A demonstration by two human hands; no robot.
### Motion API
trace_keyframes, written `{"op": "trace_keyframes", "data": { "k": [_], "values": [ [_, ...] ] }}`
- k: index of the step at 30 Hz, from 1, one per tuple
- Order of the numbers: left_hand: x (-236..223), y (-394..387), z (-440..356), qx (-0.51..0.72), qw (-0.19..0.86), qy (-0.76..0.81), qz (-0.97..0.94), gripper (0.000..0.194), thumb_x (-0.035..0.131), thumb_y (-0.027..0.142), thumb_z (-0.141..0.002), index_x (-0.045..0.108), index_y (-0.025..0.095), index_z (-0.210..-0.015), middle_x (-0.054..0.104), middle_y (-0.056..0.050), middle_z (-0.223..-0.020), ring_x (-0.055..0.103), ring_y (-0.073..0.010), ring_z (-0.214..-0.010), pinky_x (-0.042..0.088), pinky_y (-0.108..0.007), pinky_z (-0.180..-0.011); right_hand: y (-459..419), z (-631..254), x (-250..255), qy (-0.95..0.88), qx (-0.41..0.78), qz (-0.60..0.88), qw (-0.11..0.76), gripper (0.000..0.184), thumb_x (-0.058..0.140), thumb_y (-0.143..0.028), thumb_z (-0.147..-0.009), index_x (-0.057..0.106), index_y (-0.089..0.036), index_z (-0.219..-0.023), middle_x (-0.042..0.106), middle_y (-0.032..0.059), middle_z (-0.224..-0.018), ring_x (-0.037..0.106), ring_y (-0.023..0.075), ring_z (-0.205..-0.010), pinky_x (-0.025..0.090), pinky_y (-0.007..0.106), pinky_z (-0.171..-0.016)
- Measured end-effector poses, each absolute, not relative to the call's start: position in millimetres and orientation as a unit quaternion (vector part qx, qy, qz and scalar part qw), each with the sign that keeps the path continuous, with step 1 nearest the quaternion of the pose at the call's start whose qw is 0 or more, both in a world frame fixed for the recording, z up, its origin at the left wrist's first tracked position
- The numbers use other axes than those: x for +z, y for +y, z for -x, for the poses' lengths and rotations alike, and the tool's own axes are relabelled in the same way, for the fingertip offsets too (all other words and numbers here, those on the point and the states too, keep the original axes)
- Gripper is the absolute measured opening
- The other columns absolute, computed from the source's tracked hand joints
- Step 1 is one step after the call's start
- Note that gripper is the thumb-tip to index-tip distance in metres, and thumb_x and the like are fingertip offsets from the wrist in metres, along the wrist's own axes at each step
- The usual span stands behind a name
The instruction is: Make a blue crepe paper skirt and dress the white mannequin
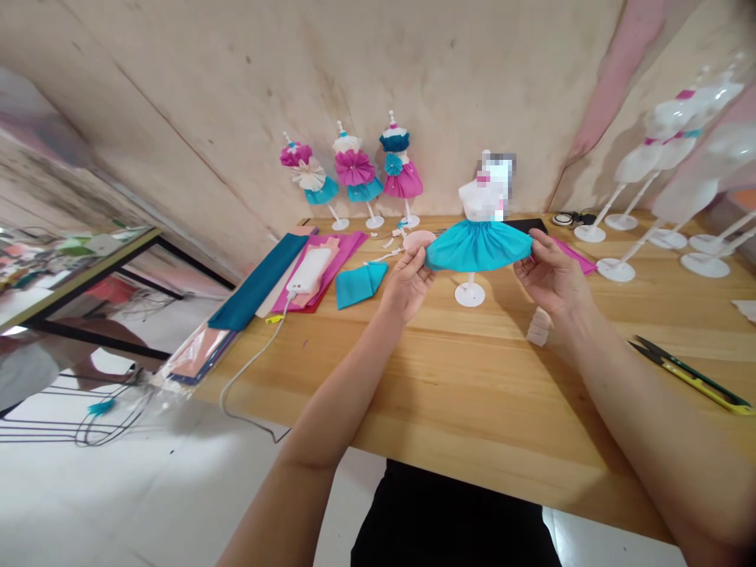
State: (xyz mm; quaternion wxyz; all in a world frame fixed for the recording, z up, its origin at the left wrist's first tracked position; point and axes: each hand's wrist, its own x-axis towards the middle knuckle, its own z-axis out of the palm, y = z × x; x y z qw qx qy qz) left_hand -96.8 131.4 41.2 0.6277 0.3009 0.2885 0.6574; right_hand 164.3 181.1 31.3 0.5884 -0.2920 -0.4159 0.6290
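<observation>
A gathered turquoise skirt (478,246) sits around the waist of a small white mannequin (474,201), which stands upright on a round white base. My left hand (409,282) pinches the skirt's left edge between thumb and fingers. At the opposite edge, my right hand (549,272) is closed on the hem, so the skirt is spread out wide between both hands. A folded piece of turquoise fabric (359,285) lies on the wooden table (449,394) to the left of my left hand.
Three dressed mini mannequins (355,169) line the wall at the back. Several bare white mannequins (679,157) stand at the right. Yellow-handled thread snips (688,374) lie at the right front. Fabric sheets (260,279) and a white power bank (311,270) with a cable occupy the left.
</observation>
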Motion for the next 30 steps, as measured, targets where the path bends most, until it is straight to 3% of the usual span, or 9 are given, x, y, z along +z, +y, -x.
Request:
{"op": "trace_keyframes", "data": {
  "k": [6,11,16,18,22,30],
  "values": [
    [40.3,130.1,97.2,0.664,0.614,0.267,-0.333,0.022,0.063,0.027,-0.087,0.065,0.023,-0.109,0.069,0.000,-0.107,0.066,-0.0084,-0.092,0.049,-0.020,-0.082,179.5,-162.6,31.7,-0.401,0.624,0.304,0.597,0.031,0.072,-0.029,-0.077,0.062,-0.032,-0.107,0.067,-0.0037,-0.098,0.064,0.0125,-0.093,0.055,0.027,-0.082],
    [41.0,129.3,96.2,0.662,0.617,0.267,-0.330,0.023,0.064,0.026,-0.086,0.065,0.022,-0.108,0.069,-0.001,-0.106,0.066,-0.0102,-0.096,0.048,-0.023,-0.089,178.3,-163.7,31.5,-0.407,0.626,0.300,0.594,0.032,0.070,-0.029,-0.078,0.062,-0.033,-0.109,0.066,-0.0037,-0.106,0.062,0.0129,-0.100,0.053,0.028,-0.087],
    [42.9,125.1,95.2,0.647,0.633,0.266,-0.332,0.036,0.064,0.032,-0.086,0.059,0.027,-0.121,0.066,-0.002,-0.114,0.066,-0.0121,-0.098,0.049,-0.028,-0.091,162.9,-153.9,41.2,-0.492,0.613,0.291,0.546,0.037,0.061,-0.047,-0.083,0.058,-0.034,-0.117,0.063,-0.0010,-0.122,0.057,0.0175,-0.116,0.050,0.036,-0.094],
    [42.8,122.9,94.8,0.633,0.641,0.260,-0.348,0.044,0.065,0.030,-0.085,0.054,0.032,-0.127,0.065,-0.001,-0.117,0.066,-0.0123,-0.098,0.049,-0.030,-0.092,157.3,-149.3,44.7,-0.527,0.604,0.282,0.527,0.042,0.066,-0.045,-0.079,0.056,-0.035,-0.119,0.063,-0.0006,-0.122,0.056,0.0183,-0.119,0.049,0.038,-0.095],
    [39.7,121.9,95.3,0.626,0.629,0.264,-0.378,0.061,0.071,0.021,-0.078,0.047,0.035,-0.133,0.066,0.000,-0.108,0.065,-0.0111,-0.094,0.050,-0.029,-0.090,155.8,-145.6,44.8,-0.531,0.604,0.266,0.531,0.056,0.076,-0.032,-0.070,0.055,-0.036,-0.122,0.066,-0.0017,-0.113,0.059,0.0163,-0.111,0.051,0.034,-0.092],
    [33.7,125.4,97.3,0.662,0.559,0.314,-0.388,0.064,0.076,0.020,-0.073,0.048,0.032,-0.129,0.062,0.004,-0.087,0.063,-0.0085,-0.077,0.052,-0.025,-0.079,160.5,-147.8,35.4,-0.520,0.589,0.283,0.550,0.057,0.076,-0.029,-0.071,0.056,-0.036,-0.123,0.065,-0.0042,-0.098,0.064,0.0139,-0.093,0.054,0.029,-0.079]
  ]
}}
